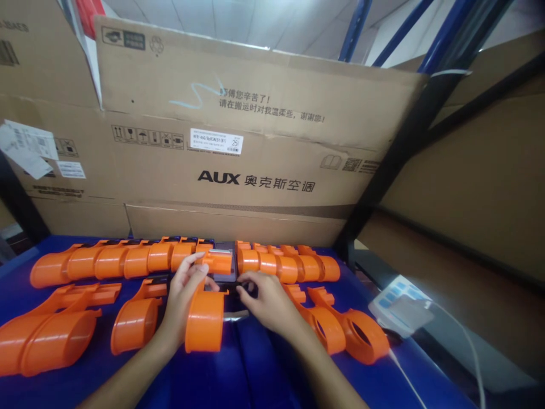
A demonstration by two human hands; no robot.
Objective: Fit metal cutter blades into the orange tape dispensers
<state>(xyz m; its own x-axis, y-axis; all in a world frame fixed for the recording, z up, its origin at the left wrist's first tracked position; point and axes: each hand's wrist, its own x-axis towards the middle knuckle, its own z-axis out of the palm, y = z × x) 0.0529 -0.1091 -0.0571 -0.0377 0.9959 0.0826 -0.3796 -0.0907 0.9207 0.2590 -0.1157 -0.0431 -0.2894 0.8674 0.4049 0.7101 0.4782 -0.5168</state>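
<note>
My left hand (184,292) is closed around the narrow arm of an orange plastic part (205,322), whose wide ring hangs below the fingers and whose clip-like end points up and right. A thin pale strip lies along the top of that end. Just to the right, my right hand (264,298) has its thumb and fingers curled together beside a small black piece; what they grip is mostly hidden. Behind both hands stands a grey, flat-faced object (225,276), partly covered by the orange part. A shiny metallic strip (236,315) shows below, between the hands.
Orange parts stand in a back row on the left (111,262) and right (287,267), with several more nearer. They rest on a blue surface (255,375). An AUX cardboard box (255,159) walls off the back. A white device (400,304) with cables sits at right, near a black post (383,159).
</note>
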